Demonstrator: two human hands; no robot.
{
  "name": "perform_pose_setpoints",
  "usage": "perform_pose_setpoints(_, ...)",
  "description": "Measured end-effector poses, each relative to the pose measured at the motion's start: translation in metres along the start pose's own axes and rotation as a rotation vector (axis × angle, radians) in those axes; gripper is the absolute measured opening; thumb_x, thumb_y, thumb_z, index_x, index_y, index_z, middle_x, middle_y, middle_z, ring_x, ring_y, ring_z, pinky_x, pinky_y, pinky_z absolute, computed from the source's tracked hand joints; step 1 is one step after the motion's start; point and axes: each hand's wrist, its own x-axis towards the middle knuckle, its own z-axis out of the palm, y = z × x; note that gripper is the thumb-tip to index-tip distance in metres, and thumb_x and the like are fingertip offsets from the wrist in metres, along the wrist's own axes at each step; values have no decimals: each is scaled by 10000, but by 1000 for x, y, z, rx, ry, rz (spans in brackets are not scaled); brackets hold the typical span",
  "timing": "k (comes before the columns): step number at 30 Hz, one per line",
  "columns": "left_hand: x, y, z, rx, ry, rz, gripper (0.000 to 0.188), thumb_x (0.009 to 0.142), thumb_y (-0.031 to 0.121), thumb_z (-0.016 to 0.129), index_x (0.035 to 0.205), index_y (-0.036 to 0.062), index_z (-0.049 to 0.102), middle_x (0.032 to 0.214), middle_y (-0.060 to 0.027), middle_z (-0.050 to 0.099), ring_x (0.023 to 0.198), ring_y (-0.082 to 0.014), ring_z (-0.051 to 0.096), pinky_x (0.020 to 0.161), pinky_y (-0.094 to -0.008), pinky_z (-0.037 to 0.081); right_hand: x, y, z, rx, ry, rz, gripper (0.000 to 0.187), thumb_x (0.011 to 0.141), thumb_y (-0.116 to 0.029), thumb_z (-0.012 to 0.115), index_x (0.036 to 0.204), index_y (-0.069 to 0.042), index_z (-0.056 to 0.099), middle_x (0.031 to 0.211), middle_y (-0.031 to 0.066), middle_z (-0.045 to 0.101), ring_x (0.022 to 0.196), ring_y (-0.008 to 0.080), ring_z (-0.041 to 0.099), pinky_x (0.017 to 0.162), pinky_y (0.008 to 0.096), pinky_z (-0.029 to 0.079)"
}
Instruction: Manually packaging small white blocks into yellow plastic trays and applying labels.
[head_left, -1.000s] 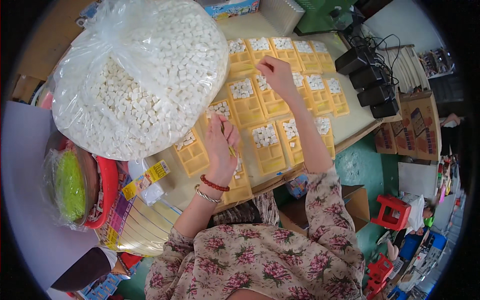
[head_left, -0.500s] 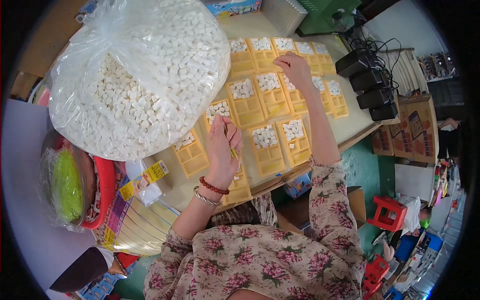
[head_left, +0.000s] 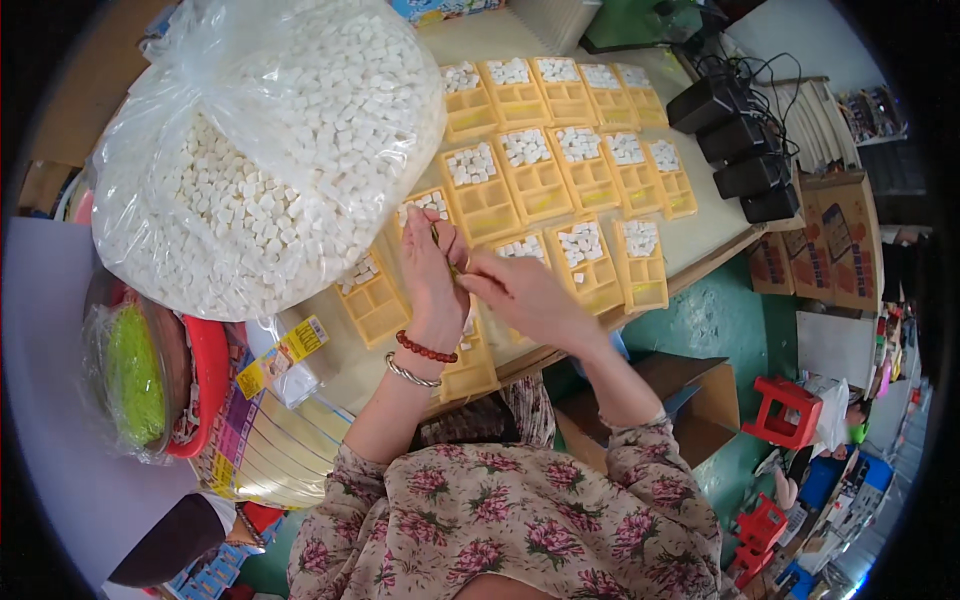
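Observation:
My left hand (head_left: 432,268) is closed around thin yellowish-green pieces (head_left: 461,268) that show between its fingers; I cannot make out their kind. Against them are the pinched fingertips of my right hand (head_left: 532,302), and what they grip, if anything, is hidden. Both hands hover over the near rows of yellow compartment trays (head_left: 490,222). Small white cubes (head_left: 525,147) fill the far compartment of many trays. Some trays in the middle and far rows show yellowish strips in a lower compartment. One tray (head_left: 468,382) lies partly under my left wrist.
A large clear bag of white cubes (head_left: 240,200) stands at the left, close to my left hand. Below it are a red basin (head_left: 207,385) and a yellow-and-white box (head_left: 290,360). Black adapters with cables (head_left: 735,150) line the table's right side. An open carton (head_left: 700,400) sits below the edge.
My right hand has come back from the far trays to my left hand. A near-right tray that the right arm covered now shows. The whole view has shifted slightly.

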Motion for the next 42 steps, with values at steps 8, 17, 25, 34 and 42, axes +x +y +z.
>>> perform_pose_setpoints(8,15,10,-7,-19,-52,79,268,962,322,399,792,114,409,534,43,258,458,-61,246,405,-224,189,-22,18,-19,-277,-15,-119,124,884,-134,462,915,-26,516,820,177,572,748,369,551,611,414,432)
perform_pose_setpoints(17,-8,1,13,-1,-147,-176,261,956,314,417,801,105,445,541,57,274,447,-54,242,393,-213,194,86,134,-150,-1001,540,-38,126,784,-13,445,880,-56,515,824,147,556,779,352,578,610,440,455)
perform_pose_setpoints(25,-19,-3,8,248,-374,-355,280,957,299,432,842,62,526,536,69,261,433,-30,224,382,-194,176,72,90,-99,-391,494,-111,246,878,-251,544,1024,-63,605,836,93,633,731,211,594,613,334,478)
perform_pose_setpoints(34,-23,-31,0,265,-453,-413,257,971,311,386,857,85,432,535,70,286,423,-20,213,369,-188,162,-8,47,-29,722,175,144,218,809,-67,636,1023,-32,617,864,18,630,784,75,547,699,207,437)
perform_pose_setpoints(42,-37,-23,-12,218,-490,-499,280,972,332,370,900,83,477,529,72,264,423,-32,212,370,-186,174,-22,56,-21,870,147,185,102,789,-37,646,881,2,632,818,45,629,743,92,558,677,231,449)
